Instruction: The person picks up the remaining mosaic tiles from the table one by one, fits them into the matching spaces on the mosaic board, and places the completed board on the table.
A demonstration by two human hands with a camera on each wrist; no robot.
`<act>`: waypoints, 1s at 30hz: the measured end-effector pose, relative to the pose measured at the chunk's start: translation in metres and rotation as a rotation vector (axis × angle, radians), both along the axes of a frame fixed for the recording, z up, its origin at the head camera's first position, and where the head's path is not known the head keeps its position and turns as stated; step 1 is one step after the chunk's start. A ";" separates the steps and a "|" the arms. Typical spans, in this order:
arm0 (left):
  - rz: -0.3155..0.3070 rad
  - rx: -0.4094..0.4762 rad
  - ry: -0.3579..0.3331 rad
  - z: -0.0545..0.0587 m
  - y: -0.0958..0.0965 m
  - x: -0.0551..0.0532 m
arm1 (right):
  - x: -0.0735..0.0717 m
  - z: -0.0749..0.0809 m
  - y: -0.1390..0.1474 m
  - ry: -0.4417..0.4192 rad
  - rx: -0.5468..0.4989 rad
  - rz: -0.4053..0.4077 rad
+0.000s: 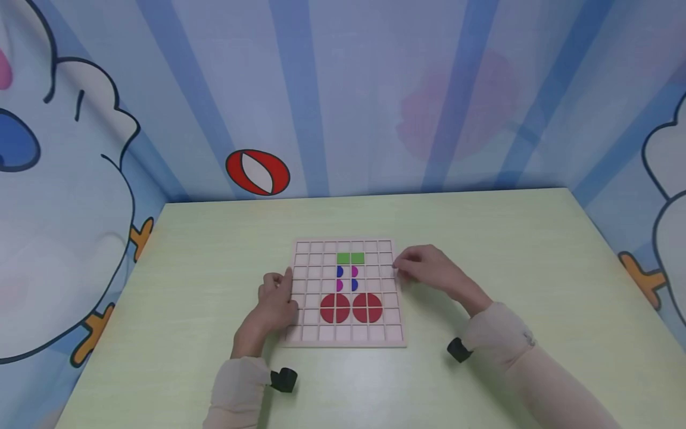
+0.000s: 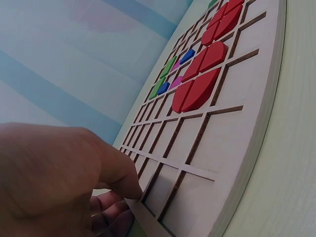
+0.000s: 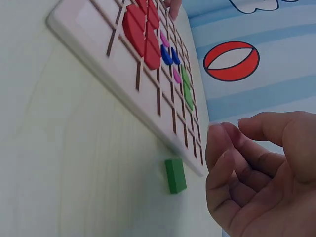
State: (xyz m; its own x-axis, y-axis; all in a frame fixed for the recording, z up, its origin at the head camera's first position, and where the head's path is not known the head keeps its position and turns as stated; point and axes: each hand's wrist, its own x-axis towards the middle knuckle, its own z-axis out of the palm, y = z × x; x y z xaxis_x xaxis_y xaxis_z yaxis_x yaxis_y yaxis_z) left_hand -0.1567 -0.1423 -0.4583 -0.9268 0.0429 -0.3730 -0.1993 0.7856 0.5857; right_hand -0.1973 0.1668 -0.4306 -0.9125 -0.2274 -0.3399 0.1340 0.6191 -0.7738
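A pale wooden grid board [image 1: 343, 344] lies on the table. My left hand [image 1: 276, 304] holds its left edge, the thumb [image 2: 126, 175] on the rim and other fingers at the outer side. Red quarter pieces [image 1: 335, 308] form two circles in the cells. Small blue half-round pieces [image 1: 355, 285] and magenta ones [image 1: 355, 271] sit above them, below two green pieces [image 1: 351, 258]. At the right edge hovers my right hand [image 1: 429, 268], its fingers loosely bent, with nothing visible between them. Near it, beside the board, is a green block [image 3: 176, 176] in the right wrist view.
The pale table [image 1: 214, 238] reaches back to a blue striped wall [image 1: 354, 119] printed with cartoon figures and a red-and-white ball [image 1: 258, 172]. Black devices [image 1: 284, 379] are worn at both wrists, over light sleeves [image 1: 238, 387].
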 end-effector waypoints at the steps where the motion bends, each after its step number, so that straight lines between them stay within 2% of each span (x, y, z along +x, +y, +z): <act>1: 0.001 0.000 -0.002 0.000 0.000 0.000 | 0.000 -0.001 0.002 0.011 0.010 0.000; 11: 0.001 0.008 -0.008 0.000 0.000 0.000 | -0.004 -0.007 0.022 0.140 0.162 0.039; 21: 0.014 -0.006 -0.014 0.000 0.001 0.000 | -0.013 -0.023 0.038 0.186 0.136 0.134; 30: 0.004 -0.006 -0.012 0.002 0.000 0.000 | -0.011 -0.031 0.039 0.225 0.141 0.149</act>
